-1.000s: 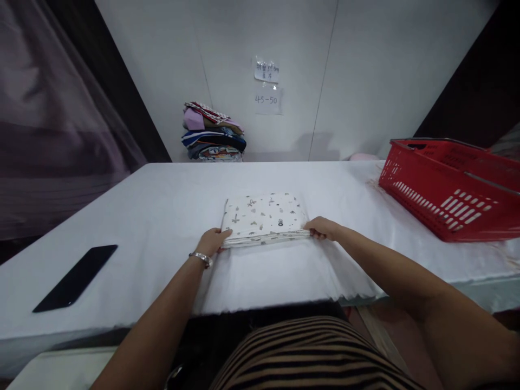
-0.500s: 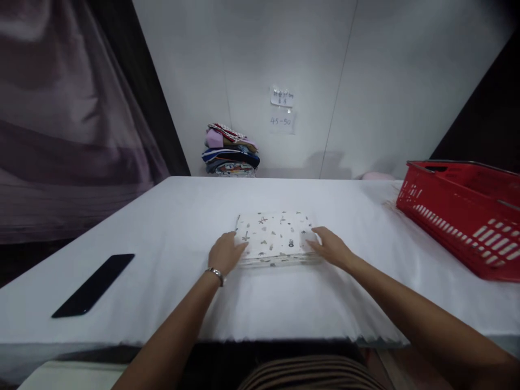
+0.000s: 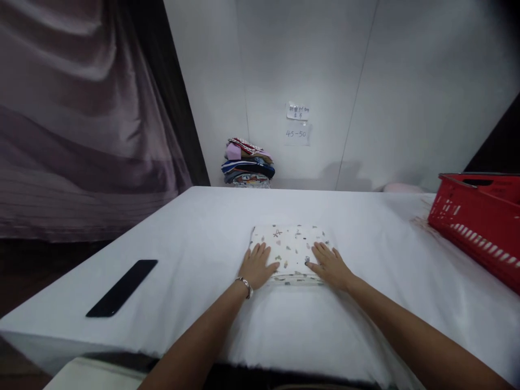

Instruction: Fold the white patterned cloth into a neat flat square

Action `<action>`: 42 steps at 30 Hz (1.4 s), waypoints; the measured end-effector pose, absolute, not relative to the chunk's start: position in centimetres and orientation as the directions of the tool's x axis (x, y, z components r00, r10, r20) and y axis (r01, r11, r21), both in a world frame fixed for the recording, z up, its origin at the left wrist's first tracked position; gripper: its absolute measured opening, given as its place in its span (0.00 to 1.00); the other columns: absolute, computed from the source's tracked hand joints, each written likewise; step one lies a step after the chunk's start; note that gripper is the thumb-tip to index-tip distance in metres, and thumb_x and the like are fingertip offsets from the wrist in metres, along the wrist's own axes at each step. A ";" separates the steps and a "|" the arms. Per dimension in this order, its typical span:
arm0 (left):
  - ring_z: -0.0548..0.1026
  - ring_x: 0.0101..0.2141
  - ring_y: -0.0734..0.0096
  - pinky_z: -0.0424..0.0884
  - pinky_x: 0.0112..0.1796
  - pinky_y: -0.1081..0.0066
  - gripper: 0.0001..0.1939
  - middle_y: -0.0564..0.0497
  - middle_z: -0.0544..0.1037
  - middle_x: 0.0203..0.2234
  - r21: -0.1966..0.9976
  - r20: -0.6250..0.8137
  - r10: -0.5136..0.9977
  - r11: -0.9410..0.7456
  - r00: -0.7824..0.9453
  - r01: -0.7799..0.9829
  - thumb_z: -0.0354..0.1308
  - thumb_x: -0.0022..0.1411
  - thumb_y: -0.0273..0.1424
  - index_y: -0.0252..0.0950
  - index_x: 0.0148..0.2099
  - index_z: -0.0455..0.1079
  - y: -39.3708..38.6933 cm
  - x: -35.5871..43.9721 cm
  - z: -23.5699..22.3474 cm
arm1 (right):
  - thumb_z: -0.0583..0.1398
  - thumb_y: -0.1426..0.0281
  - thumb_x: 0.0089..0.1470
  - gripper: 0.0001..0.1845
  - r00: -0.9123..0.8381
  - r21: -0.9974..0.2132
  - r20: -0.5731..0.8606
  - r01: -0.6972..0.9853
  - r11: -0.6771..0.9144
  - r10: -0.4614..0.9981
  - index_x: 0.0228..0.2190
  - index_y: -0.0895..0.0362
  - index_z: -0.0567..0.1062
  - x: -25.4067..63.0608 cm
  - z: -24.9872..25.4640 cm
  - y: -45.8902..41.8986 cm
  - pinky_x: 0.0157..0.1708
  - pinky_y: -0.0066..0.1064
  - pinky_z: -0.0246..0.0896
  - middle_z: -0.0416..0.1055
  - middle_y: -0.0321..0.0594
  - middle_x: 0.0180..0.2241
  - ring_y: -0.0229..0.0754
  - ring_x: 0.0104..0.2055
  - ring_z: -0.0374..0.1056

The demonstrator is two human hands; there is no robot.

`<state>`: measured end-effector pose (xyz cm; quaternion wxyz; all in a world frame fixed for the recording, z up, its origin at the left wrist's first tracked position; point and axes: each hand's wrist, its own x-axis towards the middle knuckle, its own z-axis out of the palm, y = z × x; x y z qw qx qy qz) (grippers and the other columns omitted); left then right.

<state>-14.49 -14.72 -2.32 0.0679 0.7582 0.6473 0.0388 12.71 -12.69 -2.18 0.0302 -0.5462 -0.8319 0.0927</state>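
A folded white cloth (image 3: 293, 250) with small scattered prints lies flat on the white-covered table, its folded layers showing along the near edge. My left hand (image 3: 257, 266) rests palm down on its left side, fingers spread, a bracelet at the wrist. On the right side of the cloth, my right hand (image 3: 330, 265) also lies flat with fingers apart. Neither hand grips the cloth; both press on its top.
A black phone-like slab (image 3: 122, 288) lies on the left of the table (image 3: 195, 233). At the right stands a red plastic basket (image 3: 479, 222). Behind the far edge is a stack of folded fabrics (image 3: 248, 165) against the wall. A pinkish curtain (image 3: 81, 135) hangs at the left.
My hands have moved from the cloth's left and right edges onto its top and now lie flat. The whole view has shifted, so things appear further right and slightly lower.
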 end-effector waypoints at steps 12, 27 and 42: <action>0.41 0.63 0.59 0.42 0.60 0.55 0.37 0.47 0.46 0.64 0.157 -0.031 0.984 -0.167 0.174 0.973 0.34 0.62 0.53 0.37 0.65 0.48 -15.1 -14.2 -2.1 | 0.39 0.48 0.58 0.42 -0.331 -0.159 0.087 0.927 0.341 0.940 0.61 0.65 0.50 10.2 -0.6 -7.0 0.61 0.47 0.31 0.40 0.51 0.65 0.50 0.66 0.32; 0.37 0.64 0.56 0.37 0.60 0.52 0.40 0.46 0.40 0.65 0.190 -0.048 0.997 -0.049 0.059 0.981 0.34 0.59 0.56 0.35 0.65 0.46 -7.3 -13.4 0.3 | 0.39 0.50 0.58 0.39 -0.297 -0.130 0.062 0.944 0.303 0.953 0.61 0.64 0.51 11.3 -4.2 -5.8 0.60 0.50 0.34 0.41 0.49 0.65 0.50 0.66 0.34; 0.37 0.64 0.56 0.38 0.59 0.51 0.40 0.46 0.41 0.65 0.205 -0.040 0.998 -0.039 0.048 0.978 0.31 0.60 0.55 0.36 0.66 0.43 -6.3 -14.4 -2.7 | 0.40 0.50 0.58 0.38 -0.278 -0.139 0.047 0.949 0.282 0.959 0.61 0.61 0.50 11.7 -4.0 -4.6 0.60 0.52 0.32 0.41 0.48 0.65 0.51 0.66 0.32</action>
